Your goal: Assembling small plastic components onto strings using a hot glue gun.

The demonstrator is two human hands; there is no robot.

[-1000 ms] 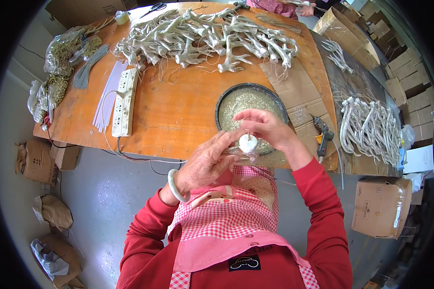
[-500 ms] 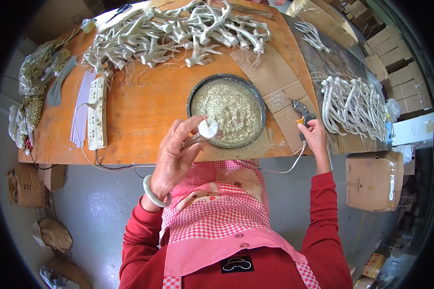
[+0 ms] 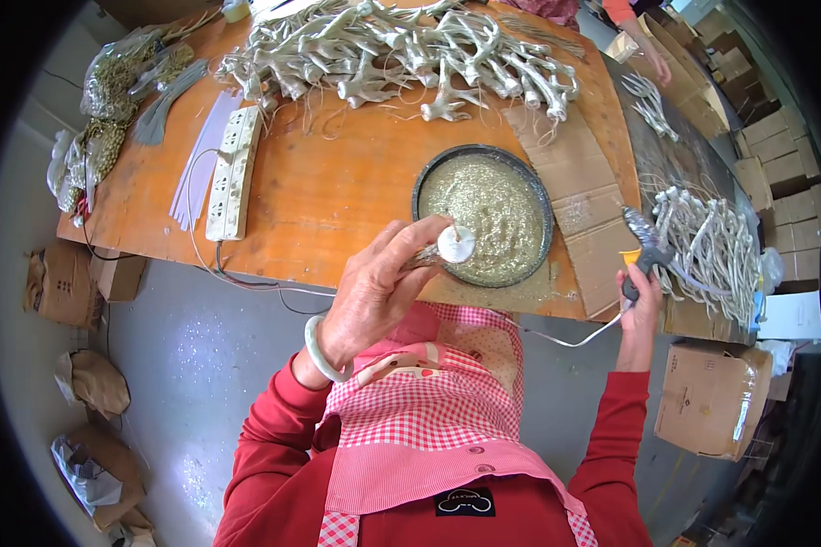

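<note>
Hands split apart now: a second ago both were pinched together on the small white round-ended piece [image 3: 455,243] above the round dark tray of gold glitter [image 3: 483,215]; half a second ago right was already off toward the counter's right edge

Left hand [image 3: 380,290] alone holds the white piece, fingers closed round its stem, round face turned up, hovering over the tray's near-left rim, not touching the glitter as far as can be seen

Right hand [image 3: 641,296] out at the right edge of the orange wooden counter [image 3: 337,191], grip closed on the handle of a glitter-crusted glue gun [image 3: 643,246] with a yellow trigger, nozzle pointing up-left; white cord trails from it back toward the checked apron [image 3: 429,419]

Reads as: piece held ready in one hand, gun just picked up in the other, the two still well apart. Judgement only

Versus the earlier frames: view shifted, tray sits more central, white power strip [image 3: 234,170] further into view at left. Heap of pale silvery branch-shaped pieces [image 3: 401,55] along the far side, second bundle [image 3: 707,246] at right beside the gun, both looking unmoved. Pale bangle [image 3: 317,351] on left wrist as before
</note>
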